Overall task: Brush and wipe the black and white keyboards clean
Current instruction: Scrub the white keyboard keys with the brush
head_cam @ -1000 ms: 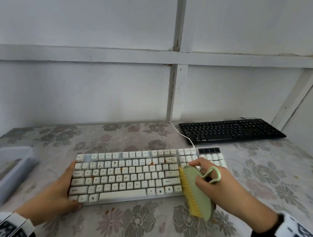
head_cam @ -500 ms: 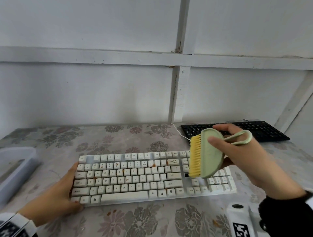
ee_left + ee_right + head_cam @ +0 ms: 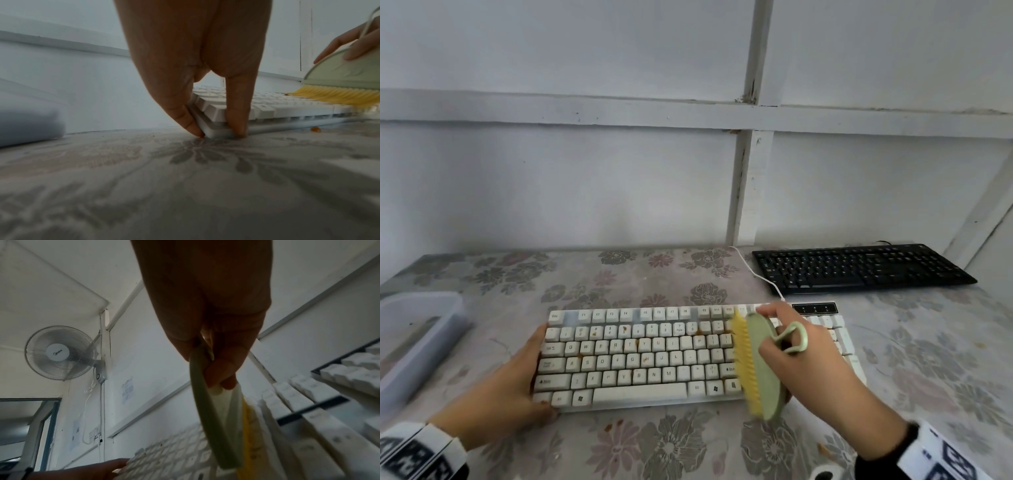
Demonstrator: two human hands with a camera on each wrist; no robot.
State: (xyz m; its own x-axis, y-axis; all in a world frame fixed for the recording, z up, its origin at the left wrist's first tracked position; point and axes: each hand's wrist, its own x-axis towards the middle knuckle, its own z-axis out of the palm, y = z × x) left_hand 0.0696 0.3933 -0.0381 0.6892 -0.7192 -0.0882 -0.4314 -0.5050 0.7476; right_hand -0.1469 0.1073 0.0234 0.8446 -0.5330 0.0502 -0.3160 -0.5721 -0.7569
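Observation:
A white keyboard [image 3: 640,356] with brown stains on its keys lies in front of me on the flowered tablecloth. My left hand [image 3: 517,387] grips its near left corner, thumb at the front edge and fingers along the left side; the left wrist view shows the same corner [image 3: 211,128] pinched between them. My right hand [image 3: 804,356] holds a green brush [image 3: 763,373] with yellow bristles [image 3: 744,359], which rest on the keys right of the letter block. The brush [image 3: 207,418] hangs from the fingers in the right wrist view. A black keyboard [image 3: 859,267] sits at the back right.
A translucent grey plastic tub [image 3: 414,339] stands at the table's left edge. The white keyboard's cable [image 3: 760,277] runs back toward the wall. Brown crumbs [image 3: 315,129] lie on the cloth in front of the keyboard. A wall fan [image 3: 59,352] hangs high on the wall.
My right hand lifted the brush off the near edge, raised it over the keyboard's right end, and has now set the bristles down on the keys again. The left hand stayed put.

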